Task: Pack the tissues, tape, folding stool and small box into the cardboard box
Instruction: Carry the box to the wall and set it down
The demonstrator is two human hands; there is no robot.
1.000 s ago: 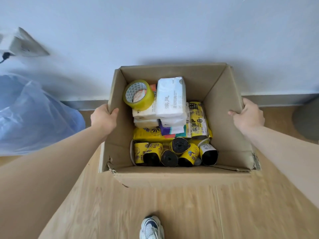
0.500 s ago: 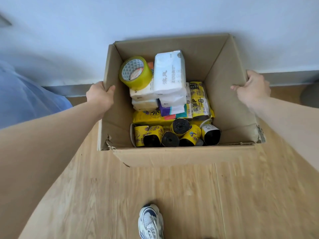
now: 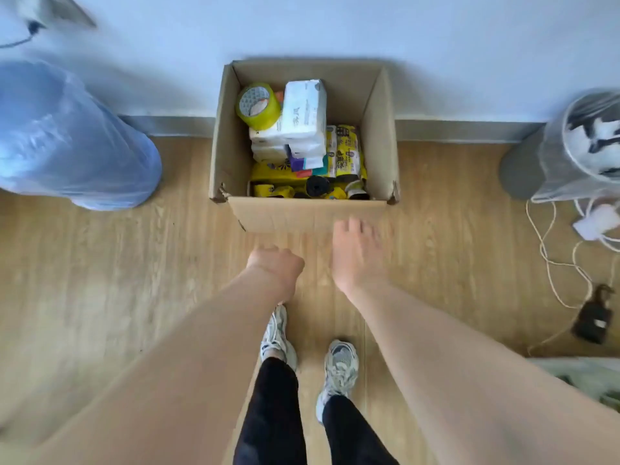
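Note:
The open cardboard box [image 3: 302, 214] stands on the wood floor against the white wall. Inside it, a yellow tape roll [image 3: 257, 105] leans at the back left beside white tissue packs [image 3: 302, 119]. Yellow-wrapped rolls with black cores [image 3: 317, 186] fill the front of the box. No folding stool or small box can be made out. My left hand [image 3: 275, 268] hovers in front of the box with curled fingers, holding nothing. My right hand [image 3: 357, 253] is beside it, fingers apart, near the box's front flap without gripping it.
A blue plastic-wrapped bundle [image 3: 67, 139] lies at the left. At the right stand a plastic-covered fan [image 3: 583, 142], white cables [image 3: 557, 263] and a black plug [image 3: 592, 318]. My two sneakers [image 3: 308, 357] stand on the floor behind the box.
Both hands have let go of the box's side walls and drawn back in front of it. The view has pulled back and up, and the box now rests on the floor.

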